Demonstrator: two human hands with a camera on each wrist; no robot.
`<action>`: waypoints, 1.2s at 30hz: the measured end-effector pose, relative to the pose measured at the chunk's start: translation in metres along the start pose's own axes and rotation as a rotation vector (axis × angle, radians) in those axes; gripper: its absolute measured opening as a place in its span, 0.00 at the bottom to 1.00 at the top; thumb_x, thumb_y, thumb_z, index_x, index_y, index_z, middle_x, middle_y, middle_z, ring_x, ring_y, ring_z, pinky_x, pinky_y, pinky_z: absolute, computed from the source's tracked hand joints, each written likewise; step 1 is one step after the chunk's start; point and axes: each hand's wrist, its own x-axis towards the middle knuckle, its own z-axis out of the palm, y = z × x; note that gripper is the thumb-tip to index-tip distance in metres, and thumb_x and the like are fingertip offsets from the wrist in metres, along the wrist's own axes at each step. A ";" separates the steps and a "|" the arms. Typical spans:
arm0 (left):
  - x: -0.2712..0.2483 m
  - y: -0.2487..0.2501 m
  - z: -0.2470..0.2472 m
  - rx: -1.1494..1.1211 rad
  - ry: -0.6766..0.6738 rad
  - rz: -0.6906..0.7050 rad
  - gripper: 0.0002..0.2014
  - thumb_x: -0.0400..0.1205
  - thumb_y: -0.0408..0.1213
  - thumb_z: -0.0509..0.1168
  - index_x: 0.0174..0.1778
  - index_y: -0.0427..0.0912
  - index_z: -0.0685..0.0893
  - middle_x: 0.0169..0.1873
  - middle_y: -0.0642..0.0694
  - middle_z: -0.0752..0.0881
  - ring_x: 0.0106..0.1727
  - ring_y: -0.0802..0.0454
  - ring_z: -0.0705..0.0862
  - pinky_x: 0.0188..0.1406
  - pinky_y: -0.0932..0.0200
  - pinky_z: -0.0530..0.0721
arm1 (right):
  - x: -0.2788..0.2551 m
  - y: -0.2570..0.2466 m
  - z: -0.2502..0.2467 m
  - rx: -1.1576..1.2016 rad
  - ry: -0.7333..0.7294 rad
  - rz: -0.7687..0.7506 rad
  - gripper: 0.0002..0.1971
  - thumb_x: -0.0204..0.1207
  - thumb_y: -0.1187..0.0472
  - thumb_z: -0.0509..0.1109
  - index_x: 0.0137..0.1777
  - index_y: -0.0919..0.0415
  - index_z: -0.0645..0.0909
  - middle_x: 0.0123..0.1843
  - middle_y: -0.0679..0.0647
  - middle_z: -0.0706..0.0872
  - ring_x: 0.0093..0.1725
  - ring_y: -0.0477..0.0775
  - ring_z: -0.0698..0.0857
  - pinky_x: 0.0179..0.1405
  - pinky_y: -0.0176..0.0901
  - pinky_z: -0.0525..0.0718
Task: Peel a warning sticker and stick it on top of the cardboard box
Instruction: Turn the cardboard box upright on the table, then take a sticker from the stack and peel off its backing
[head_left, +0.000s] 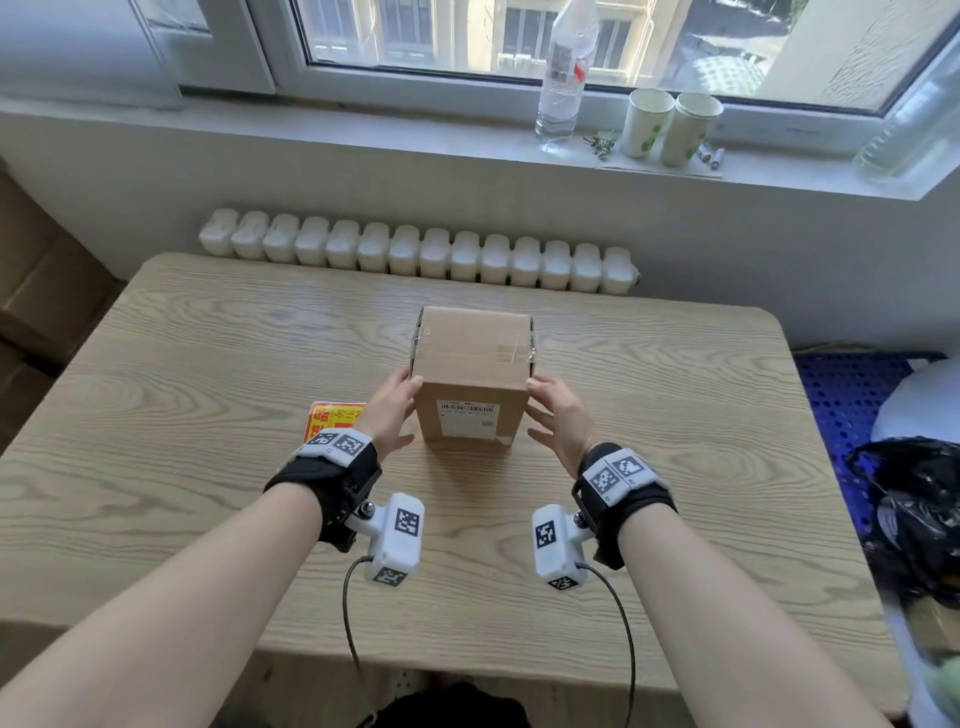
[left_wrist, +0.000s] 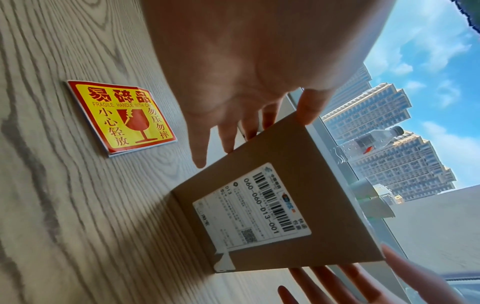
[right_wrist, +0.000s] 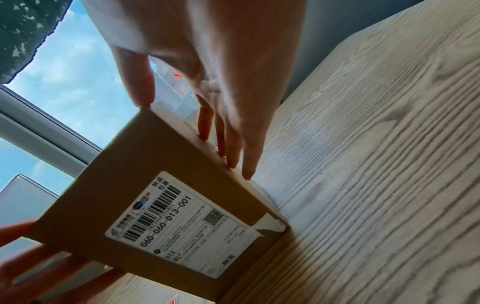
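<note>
Fingers (right_wrist: 231, 144) of the right hand (head_left: 561, 415) lie straight against the cardboard box's (head_left: 470, 358) right side; the left hand (head_left: 389, 410), fingers likewise extended, flanks its left side. The box stands mid-table (head_left: 208, 364). The warning sticker (left_wrist: 122, 117) lies flat just left of it.

windowsill: clear plastic bottle (head_left: 563, 78), two paper cups (head_left: 670, 127)
under sill: white radiator (head_left: 418, 252)
right: black bag (head_left: 917, 514)
</note>
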 end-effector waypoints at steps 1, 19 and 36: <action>-0.003 0.003 0.002 0.028 0.018 0.018 0.22 0.85 0.43 0.51 0.77 0.52 0.66 0.79 0.50 0.68 0.79 0.48 0.67 0.71 0.43 0.66 | -0.001 0.000 0.001 -0.024 0.017 -0.011 0.17 0.78 0.54 0.61 0.66 0.55 0.74 0.67 0.55 0.80 0.70 0.56 0.76 0.67 0.55 0.71; -0.026 0.047 -0.109 1.011 0.277 0.415 0.23 0.78 0.33 0.60 0.72 0.44 0.74 0.67 0.38 0.82 0.66 0.39 0.81 0.67 0.45 0.78 | -0.039 -0.066 0.073 -0.866 0.178 -0.672 0.22 0.76 0.53 0.65 0.69 0.59 0.74 0.70 0.56 0.80 0.70 0.55 0.77 0.68 0.46 0.73; 0.034 -0.052 -0.199 1.152 -0.002 0.273 0.24 0.81 0.29 0.56 0.75 0.40 0.70 0.75 0.39 0.75 0.75 0.42 0.73 0.74 0.55 0.68 | 0.021 0.053 0.212 -1.125 -0.013 -0.328 0.23 0.77 0.55 0.64 0.71 0.58 0.72 0.71 0.57 0.79 0.72 0.57 0.75 0.73 0.51 0.71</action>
